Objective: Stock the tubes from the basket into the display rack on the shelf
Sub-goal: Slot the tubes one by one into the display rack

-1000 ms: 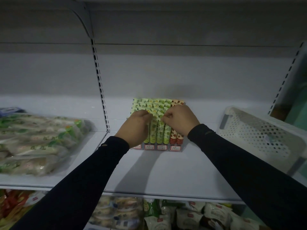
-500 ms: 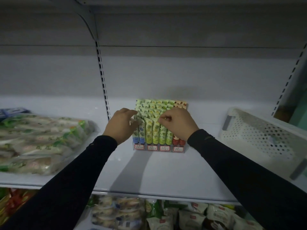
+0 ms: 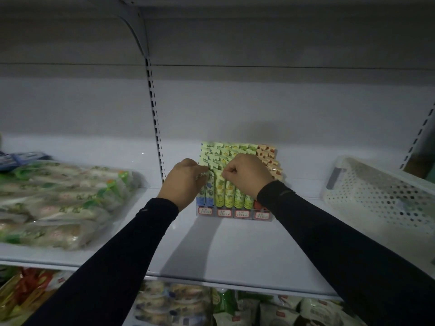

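While both hands work at the display rack (image 3: 235,214), the left hand (image 3: 184,182) pinches a blue tube (image 3: 209,188) at its left end; the right hand (image 3: 247,174), fingers curled, pinches a yellow-green tube (image 3: 219,191) beside it; the basket (image 3: 381,191) sits right of the rack.

Location type: retail shop, self-service shelving aisle. Reference landmark: the display rack (image 3: 235,208), standing on a white metal shelf (image 3: 211,250). Indicators:

- Red-bordered price labels (image 3: 234,213) are fixed along the rack's front edge.
- The rack holds rows of identical packaged tubes (image 3: 229,191).
- Left of the rack, a slotted upright (image 3: 154,109) runs up the back panel, typical of adjustable gondola shelving.
- Further left lie bagged goods (image 3: 58,203).
- Right of the rack sits a perforated white basket (image 3: 381,198).
- Below the rack, a lower tier carries packaged snacks (image 3: 235,304).
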`<action>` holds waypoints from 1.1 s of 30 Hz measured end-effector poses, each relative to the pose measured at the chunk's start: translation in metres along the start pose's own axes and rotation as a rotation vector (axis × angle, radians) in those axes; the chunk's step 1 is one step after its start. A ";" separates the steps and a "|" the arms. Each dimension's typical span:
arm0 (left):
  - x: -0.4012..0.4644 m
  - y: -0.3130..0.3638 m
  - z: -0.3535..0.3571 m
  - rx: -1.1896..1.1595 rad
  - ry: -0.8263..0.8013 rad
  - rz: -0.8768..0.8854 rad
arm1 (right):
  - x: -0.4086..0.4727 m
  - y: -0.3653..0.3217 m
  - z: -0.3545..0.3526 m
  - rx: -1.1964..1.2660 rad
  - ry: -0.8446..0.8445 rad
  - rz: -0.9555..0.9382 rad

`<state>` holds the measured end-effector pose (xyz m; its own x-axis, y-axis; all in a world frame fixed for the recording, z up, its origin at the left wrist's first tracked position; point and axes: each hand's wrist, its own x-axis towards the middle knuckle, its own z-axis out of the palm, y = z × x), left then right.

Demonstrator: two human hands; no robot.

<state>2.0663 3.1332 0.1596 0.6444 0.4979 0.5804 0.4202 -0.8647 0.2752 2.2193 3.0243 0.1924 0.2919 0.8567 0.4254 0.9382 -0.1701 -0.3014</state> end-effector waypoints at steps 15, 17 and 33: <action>-0.002 0.000 0.006 0.054 0.057 0.079 | 0.003 -0.003 -0.004 -0.079 -0.026 -0.007; -0.002 0.002 0.006 0.062 0.058 0.085 | 0.004 -0.003 -0.004 -0.075 -0.030 -0.007; -0.008 0.005 -0.002 0.022 -0.007 0.020 | -0.010 0.011 -0.025 0.072 0.090 -0.002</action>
<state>2.0623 3.1247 0.1583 0.6570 0.4809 0.5806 0.4210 -0.8729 0.2466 2.2317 3.0011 0.2063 0.3081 0.8095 0.4997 0.9242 -0.1301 -0.3591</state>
